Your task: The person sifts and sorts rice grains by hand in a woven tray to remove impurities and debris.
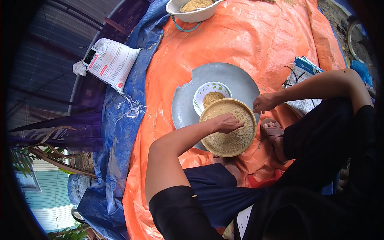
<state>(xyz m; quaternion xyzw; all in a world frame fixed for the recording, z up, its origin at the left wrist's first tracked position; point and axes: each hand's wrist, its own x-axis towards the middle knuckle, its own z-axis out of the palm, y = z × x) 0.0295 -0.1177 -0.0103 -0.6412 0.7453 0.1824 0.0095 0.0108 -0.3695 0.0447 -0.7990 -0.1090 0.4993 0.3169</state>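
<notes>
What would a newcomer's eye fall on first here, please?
The bright orange tarp fills the ground. At its middle a round woven tray of brown grain lies on a grey metal platter, the left hand in the grain, the right hand at its rim. A white basin of grain sits at the top.
</notes>
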